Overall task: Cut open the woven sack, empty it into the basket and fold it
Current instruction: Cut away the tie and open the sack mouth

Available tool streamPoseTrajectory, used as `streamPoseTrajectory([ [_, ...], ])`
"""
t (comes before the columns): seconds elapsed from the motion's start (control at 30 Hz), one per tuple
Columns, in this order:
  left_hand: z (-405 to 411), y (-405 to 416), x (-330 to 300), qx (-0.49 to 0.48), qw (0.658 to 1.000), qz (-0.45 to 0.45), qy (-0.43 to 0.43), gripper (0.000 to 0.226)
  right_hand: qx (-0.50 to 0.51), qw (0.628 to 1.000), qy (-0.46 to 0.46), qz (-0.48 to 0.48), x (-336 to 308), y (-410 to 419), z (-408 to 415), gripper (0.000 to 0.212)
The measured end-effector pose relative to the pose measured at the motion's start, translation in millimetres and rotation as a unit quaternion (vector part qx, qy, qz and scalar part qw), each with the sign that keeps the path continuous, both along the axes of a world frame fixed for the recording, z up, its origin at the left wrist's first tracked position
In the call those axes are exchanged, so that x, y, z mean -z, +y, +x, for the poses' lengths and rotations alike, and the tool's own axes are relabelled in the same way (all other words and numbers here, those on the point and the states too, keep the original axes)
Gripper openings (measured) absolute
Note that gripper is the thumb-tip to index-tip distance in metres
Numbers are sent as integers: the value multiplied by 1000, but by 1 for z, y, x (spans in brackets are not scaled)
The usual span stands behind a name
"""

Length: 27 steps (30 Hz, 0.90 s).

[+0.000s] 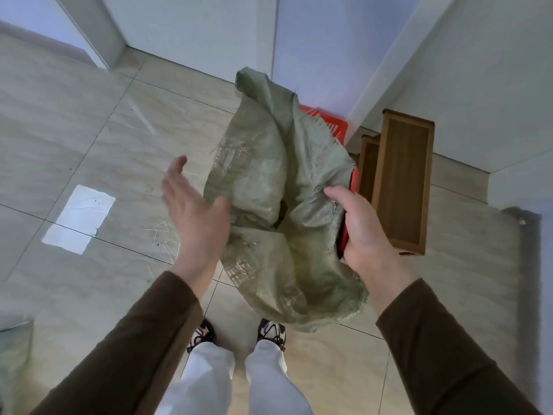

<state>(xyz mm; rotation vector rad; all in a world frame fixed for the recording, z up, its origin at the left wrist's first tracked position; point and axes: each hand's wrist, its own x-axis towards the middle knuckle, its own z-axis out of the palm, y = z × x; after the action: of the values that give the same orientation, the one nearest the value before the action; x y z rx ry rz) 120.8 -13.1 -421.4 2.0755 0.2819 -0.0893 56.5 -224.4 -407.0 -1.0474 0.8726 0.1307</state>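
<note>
The crumpled green woven plastic sack (269,205) is lying draped over the red plastic basket (332,124), hanging slack and looking mostly emptied, so the cutting and tipping seem done; the folding appears to be what is left. The right hand (356,232) is gripping the basket's near red rim together with the sack's edge, its fingers (335,193) curling round them. The left hand (191,202) is hovering just beside the sack, fingers spread and straight, holding nothing; whether its thumb is touching the fabric I cannot tell.
</note>
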Motion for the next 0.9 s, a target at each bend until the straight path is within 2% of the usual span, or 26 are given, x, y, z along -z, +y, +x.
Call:
streamPoseTrajectory([
  [0.07, 10, -17, -7, 54, 995, 55, -61, 92, -28, 1000, 0, 4, 1, 3, -6, 46],
  [0.1, 19, -29, -8, 90, 989, 104, -44, 102, -39, 999, -1, 9, 3, 4, -9, 47],
  [0.13, 27, -40, -9, 126, 982, 142, -6, 115, -50, 999, -2, 14, 3, 6, -12, 48],
  [0.17, 34, -49, -7, 157, 976, 141, 52, 127, -67, 998, -3, 15, 3, 7, -15, 47],
  [0.2, 41, -55, -6, 164, 977, 75, 114, 131, -91, 996, -5, 12, 3, 7, -18, 43],
  [0.23, 47, -59, -6, 137, 976, -44, 166, 123, -116, 993, -6, 1, 2, 5, -20, 35],
  [0.27, 52, -60, -3, 95, 962, -151, 206, 96, -135, 991, 2, -17, 0, 2, -21, 24],
  [0.3, 55, -60, 1, 60, 948, -219, 225, 63, -148, 988, 17, -40, -2, -1, -22, 15],
  [0.33, 56, -57, 3, 42, 942, -236, 235, 37, -162, 982, 42, -84, -5, -4, -20, 15],
  [0.37, 55, -54, 6, 35, 940, -245, 235, 23, -189, 966, 76, -159, -7, -10, -19, 27],
  [0.43, 46, -49, 7, 21, 932, -280, 231, 23, -266, 886, 136, -354, -16, -18, -14, 71],
  [0.47, 41, -47, 6, 20, 925, -301, 232, 26, -298, 847, 144, -415, -23, -22, -11, 96],
  [0.5, 36, -46, 6, 20, 919, -318, 232, 29, -325, 828, 147, -433, -34, -26, -7, 113],
  [0.53, 31, -44, 5, 17, 913, -338, 229, 32, -347, 823, 148, -424, -47, -31, -2, 124],
  [0.6, 25, -41, 4, 2, 903, -373, 215, 39, -373, 820, 143, -411, -74, -41, 3, 133],
  [0.7, 22, -38, 0, -5, 880, -427, 208, 46, -298, 832, 76, -461, -95, -40, 7, 114],
  [0.77, 17, -42, -5, -1, 862, -458, 215, 44, -245, 871, 12, -426, -92, -16, 16, 100],
  [0.8, 13, -45, -9, 2, 857, -468, 218, 43, -247, 882, -1, -402, -85, -3, 23, 100],
  [0.9, 5, -49, -15, 37, 840, -497, 215, 46, -278, 873, 14, -400, -59, 26, 48, 104],
])
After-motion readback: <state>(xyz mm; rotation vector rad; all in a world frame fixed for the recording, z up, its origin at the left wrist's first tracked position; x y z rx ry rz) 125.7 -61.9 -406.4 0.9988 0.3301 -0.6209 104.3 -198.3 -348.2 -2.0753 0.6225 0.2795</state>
